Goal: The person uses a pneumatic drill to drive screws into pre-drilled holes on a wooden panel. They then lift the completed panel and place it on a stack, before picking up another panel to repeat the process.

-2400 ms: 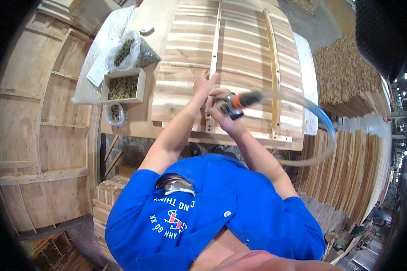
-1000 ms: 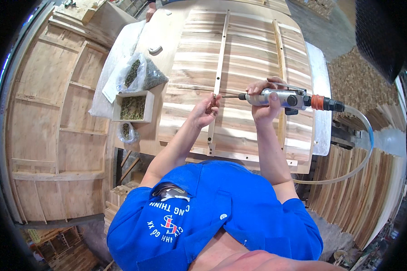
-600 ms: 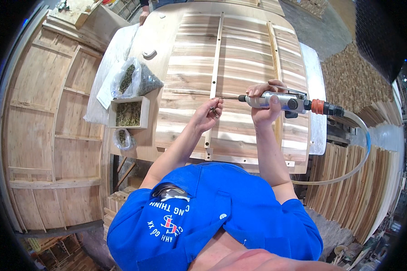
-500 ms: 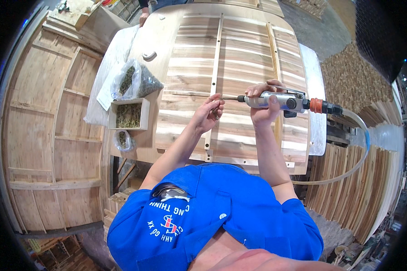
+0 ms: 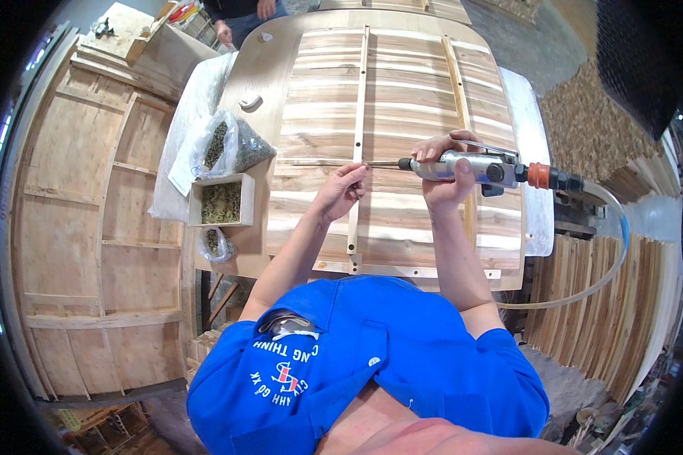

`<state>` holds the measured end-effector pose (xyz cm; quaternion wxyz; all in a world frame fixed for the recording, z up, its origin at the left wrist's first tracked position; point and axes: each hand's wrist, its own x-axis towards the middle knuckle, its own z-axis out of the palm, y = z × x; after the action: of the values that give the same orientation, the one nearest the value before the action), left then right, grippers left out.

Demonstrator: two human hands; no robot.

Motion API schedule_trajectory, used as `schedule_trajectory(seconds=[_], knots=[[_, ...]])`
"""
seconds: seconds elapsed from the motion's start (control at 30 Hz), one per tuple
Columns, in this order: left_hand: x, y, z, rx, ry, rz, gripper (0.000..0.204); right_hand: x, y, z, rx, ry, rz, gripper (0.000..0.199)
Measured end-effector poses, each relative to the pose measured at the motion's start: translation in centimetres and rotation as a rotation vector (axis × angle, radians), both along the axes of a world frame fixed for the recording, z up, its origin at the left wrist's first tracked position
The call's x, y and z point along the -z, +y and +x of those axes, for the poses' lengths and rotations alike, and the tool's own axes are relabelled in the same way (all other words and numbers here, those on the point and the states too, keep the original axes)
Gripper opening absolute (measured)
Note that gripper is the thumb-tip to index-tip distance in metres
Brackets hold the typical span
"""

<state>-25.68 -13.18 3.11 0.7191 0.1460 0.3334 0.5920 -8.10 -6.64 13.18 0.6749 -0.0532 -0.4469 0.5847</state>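
Observation:
My right hand [image 5: 449,179] wraps round a silver air screwdriver [image 5: 478,168], held level with its long thin bit [image 5: 383,164] pointing left. At the bit's tip, the fingers of my left hand [image 5: 341,191] are pinched together over a pale wooden batten [image 5: 354,205]. They seem to hold a small screw against the tip, mostly hidden by the fingers. Small dark holes run along the batten, which lies across a slatted wooden panel [image 5: 311,246]. A second batten [image 5: 454,68] lies further right on the same panel.
Left of the panel stand a bag [image 5: 252,149] of small screws, an open wooden box [image 5: 244,220] of brassy screws and a smaller bag [image 5: 218,246]. A clear air hose [image 5: 621,243] loops at right past stacked boards [image 5: 584,311]. Another person's hand [image 5: 224,34] shows at the far edge.
My left fingers have closed in at the bit's tip, which now lies nearer the batten. The screwdriver has shifted slightly right. More of the other person has come into view.

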Motion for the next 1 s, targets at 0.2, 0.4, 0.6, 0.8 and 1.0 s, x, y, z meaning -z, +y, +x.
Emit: schedule_trajectory(seconds=[0.2,0.4,0.6,0.8,1.0], knots=[[-2.4,0.5,-0.2,-0.061,0.097,0.0,0.013,-0.8,-0.3,0.8,0.007,0.103,0.093,0.047],[-1.9,0.8,0.3,-0.096,-0.223,0.047,0.016,-0.8,-0.6,1.1,0.018,0.096,0.112,0.048],[-2.5,0.8,2.1,-0.144,-0.462,-0.075,0.016,-0.8,-0.2,1.4,0.013,0.122,0.11,0.048],[-2.4,0.8,2.6,-0.181,-0.514,-0.103,0.015,-0.3,0.0,0.9,0.013,0.099,0.109,0.048],[-0.1,2.2,2.9,-0.234,-0.71,-0.158,0.017,1.2,1.1,-0.9,0.021,0.07,0.097,0.047]])
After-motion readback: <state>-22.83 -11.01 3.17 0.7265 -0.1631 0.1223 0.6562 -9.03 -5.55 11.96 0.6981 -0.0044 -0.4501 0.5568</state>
